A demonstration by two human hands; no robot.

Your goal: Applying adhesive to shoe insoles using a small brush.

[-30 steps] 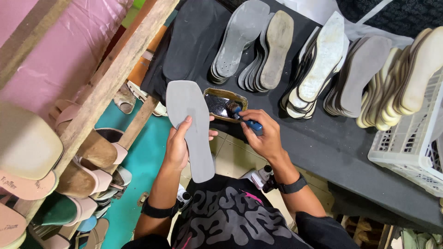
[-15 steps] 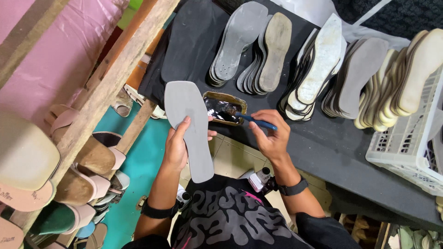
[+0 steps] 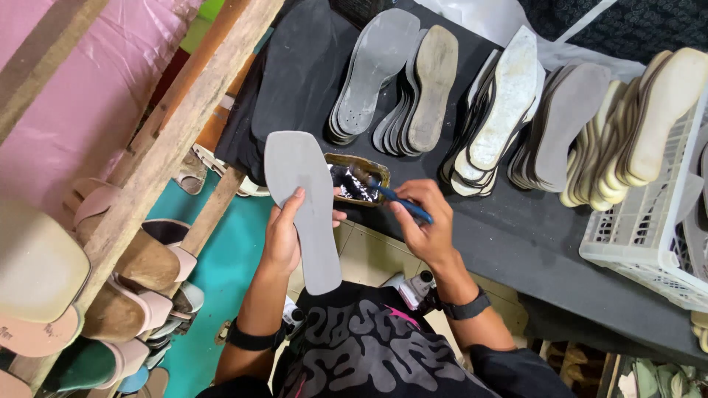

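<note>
My left hand (image 3: 284, 232) grips a long grey shoe sole (image 3: 304, 206) by its middle, flat face up, over the table's near edge. My right hand (image 3: 426, 221) holds a blue-handled brush (image 3: 394, 197), whose bristle end dips into a small open glue tin (image 3: 355, 180) that sits on the dark table right beside the sole's upper half. Both wrists wear black bands.
Stacks of grey and pale soles (image 3: 413, 81) lie across the dark table (image 3: 516, 236), with more leaning stacks at the right (image 3: 627, 118). A white plastic basket (image 3: 656, 228) stands at the right edge. A wooden beam (image 3: 169, 140) and shelves of sandals (image 3: 110, 280) are on the left.
My right hand has moved the brush from above the sole's side over to the glue tin and dipped it in. My left hand keeps the sole nearly still.
</note>
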